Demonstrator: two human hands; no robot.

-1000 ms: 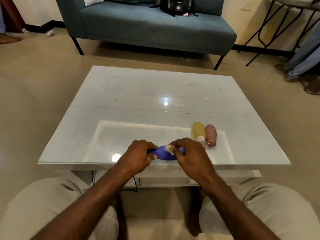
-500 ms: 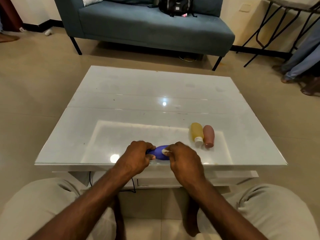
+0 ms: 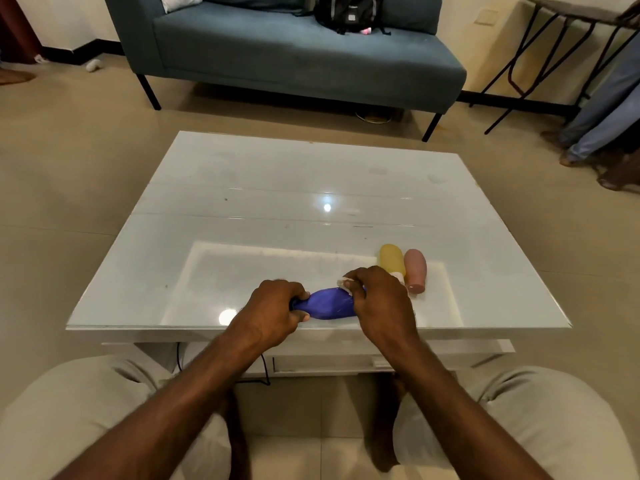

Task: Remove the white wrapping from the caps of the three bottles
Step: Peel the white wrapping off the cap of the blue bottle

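A blue-violet bottle (image 3: 329, 303) lies sideways near the front edge of the white table (image 3: 277, 188). My left hand (image 3: 273, 311) grips its base end. My right hand (image 3: 379, 299) is closed over its cap end, with a bit of white wrapping (image 3: 343, 281) pinched at the fingertips. The cap itself is hidden under my fingers. Just beyond my right hand lie a yellow bottle (image 3: 391, 258) and a pink bottle (image 3: 415, 268), side by side, caps toward me. The yellow bottle's white cap end is mostly hidden behind my right hand.
A blue-grey sofa (image 3: 298, 53) with a black backpack (image 3: 349, 10) stands beyond the table. A folding table's black legs (image 3: 540, 64) and another person's legs (image 3: 602, 109) are at the far right. My knees sit below the table's front edge.
My right hand has shifted right along the blue-violet bottle, so more of its body shows between my hands. The white wrapping now sits at my right fingertips. The other two bottles have not moved.
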